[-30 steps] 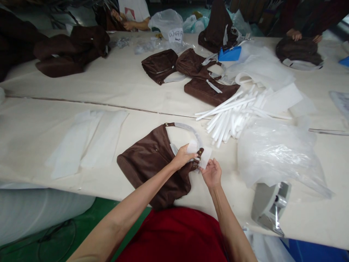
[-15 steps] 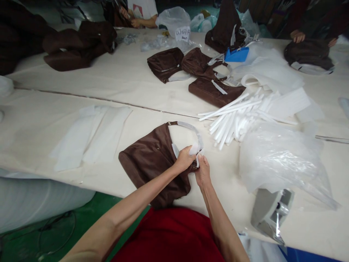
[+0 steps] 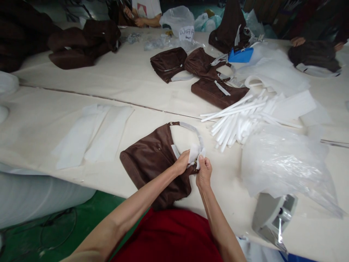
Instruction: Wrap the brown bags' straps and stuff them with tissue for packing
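Cream worktable [image 3: 40,123], brown handbag [image 3: 152,163] held in both hands [image 3: 181,162] [image 3: 204,173]

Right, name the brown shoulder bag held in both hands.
The nearest brown shoulder bag, its strap end between the left hand and right hand; the other brown bags lie farther off.

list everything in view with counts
brown bag: 1, dark brown, under hands
tissue sheet: 1, white, at bag's strap
long sheets: 2, white, left of hands
foam tubes: many, white, right of hands
plastic sheeting: 1, clear, far right
other bags: several, brown, far table
blue piece: 1, blue, far table
metal profile: 1, grey, near right edge
tables: 2, cream, under everything
co-workers' hands: 4, far side
own shirt: 1, red, bottom
left hand: 1, on bag
right hand: 1, pinching sheet
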Motion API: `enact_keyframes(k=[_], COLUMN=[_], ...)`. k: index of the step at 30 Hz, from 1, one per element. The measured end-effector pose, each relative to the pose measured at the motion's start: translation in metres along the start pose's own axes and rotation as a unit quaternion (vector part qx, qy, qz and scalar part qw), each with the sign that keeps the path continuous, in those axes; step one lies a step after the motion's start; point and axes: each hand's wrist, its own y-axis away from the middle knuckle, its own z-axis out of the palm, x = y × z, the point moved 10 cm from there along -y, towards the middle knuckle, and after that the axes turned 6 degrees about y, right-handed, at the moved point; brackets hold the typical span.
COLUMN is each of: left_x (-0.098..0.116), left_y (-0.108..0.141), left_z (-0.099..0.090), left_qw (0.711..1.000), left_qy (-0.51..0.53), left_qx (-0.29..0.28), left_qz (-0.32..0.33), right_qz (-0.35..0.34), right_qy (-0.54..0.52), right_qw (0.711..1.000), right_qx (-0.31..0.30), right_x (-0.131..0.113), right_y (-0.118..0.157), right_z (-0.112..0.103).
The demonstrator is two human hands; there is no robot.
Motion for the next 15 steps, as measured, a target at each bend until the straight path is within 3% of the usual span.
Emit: enact_keyframes(k=[6, 11, 15], left_x=[-0.002, 0.007, 0.005], left_y=[0.014, 0.019, 0.017], left_z=[0.01, 0.019, 0.018], left_qw=[0.999, 0.995, 0.996], left_qy=[-0.031, -0.056, -0.068], left_qx=[0.018, -0.024, -0.022], left_qz=[0.025, 0.078, 0.059], right_qz=[-0.024, -0.059, -0.06], right_qy=[0.053, 0.148, 0.195], right_qw=[0.998, 0.987, 0.979], right_qx=[0.021, 0.021, 0.018], right_x=[0.0, -0.007, -0.009], right_y=[0.001, -0.001, -0.001], right_z=[0.0, -0.001, -0.002])
